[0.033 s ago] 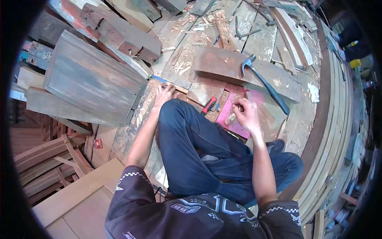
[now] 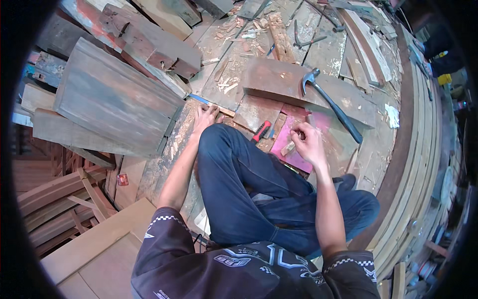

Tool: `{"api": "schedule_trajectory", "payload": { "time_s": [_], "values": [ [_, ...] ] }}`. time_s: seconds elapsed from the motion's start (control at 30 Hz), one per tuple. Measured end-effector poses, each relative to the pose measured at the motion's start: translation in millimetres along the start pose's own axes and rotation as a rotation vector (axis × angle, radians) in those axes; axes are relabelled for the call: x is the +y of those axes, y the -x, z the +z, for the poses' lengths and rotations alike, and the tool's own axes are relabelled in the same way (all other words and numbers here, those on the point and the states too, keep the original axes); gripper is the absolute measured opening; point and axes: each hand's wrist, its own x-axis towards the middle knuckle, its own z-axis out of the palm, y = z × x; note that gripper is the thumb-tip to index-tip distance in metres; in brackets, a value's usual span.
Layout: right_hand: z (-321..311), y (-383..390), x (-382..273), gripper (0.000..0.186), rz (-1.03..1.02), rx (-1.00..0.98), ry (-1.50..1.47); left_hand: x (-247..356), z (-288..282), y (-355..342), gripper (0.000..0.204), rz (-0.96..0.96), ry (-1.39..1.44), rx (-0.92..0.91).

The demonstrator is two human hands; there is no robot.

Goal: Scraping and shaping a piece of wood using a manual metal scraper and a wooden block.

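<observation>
From where I sit, the jeans come first, a raised knee just nearer than the left hand. That hand is low on the floor, its fingers bent onto a strip; I cannot tell whether they grip it or only press. The right hand is curled in over a pink board, and I cannot tell if its fingertips pinch anything. A small offcut lies just left of it.

I judge the step in hand to be steadying the strip with the left while the right is held ready or handles something small. I'd say the next move calls for keeping the left where it is and giving the right some clearance from the hammer.

Between the hands lies a red-handled tool; I can't make out its kind. A blue strip shows just beyond the left fingers, and part of it may be hidden under them. Beyond the right hand, a block bears the hammer. Farther off are shavings and dark rods too small to identify, and at the far right the shelf goods blur into the black rim
</observation>
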Motion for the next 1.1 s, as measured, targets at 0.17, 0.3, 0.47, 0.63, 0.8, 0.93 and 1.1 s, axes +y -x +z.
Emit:
{"api": "schedule_trajectory", "payload": {
  "time_s": [0.17, 0.3, 0.47, 0.63, 0.8, 0.93, 1.1],
  "values": [
    [0, 0, 5, 0.013, -0.009, -0.01, 0.004, 7, -12, -5, 0.051, 0.032, -0.041, -0.042],
    [5, -2, 5, 0.014, -0.027, -0.034, 0.001, 3, -13, -4, 0.053, 0.004, -0.081, -0.11],
    [1, -4, 1, 0.013, -0.013, -0.017, -0.014, -8, -33, -29, 0.047, 0.056, -0.06, -0.322],
    [1, -1, 14, 0.013, -0.025, -0.001, 0.019, 19, -40, -109, 0.036, -0.286, 0.044, -0.099],
    [8, -3, 9, 0.013, 0.02, -0.048, 0.061, 3, 7, -169, 0.037, -0.384, -0.122, 0.073],
    [10, -7, 4, 0.014, 0.054, -0.091, 0.083, -4, 14, -186, 0.039, -0.511, -0.113, 0.029],
    [12, -8, 7, 0.015, 0.085, -0.098, 0.12, 3, 23, -188, 0.039, -0.475, -0.112, 0.261]
  ]
}}
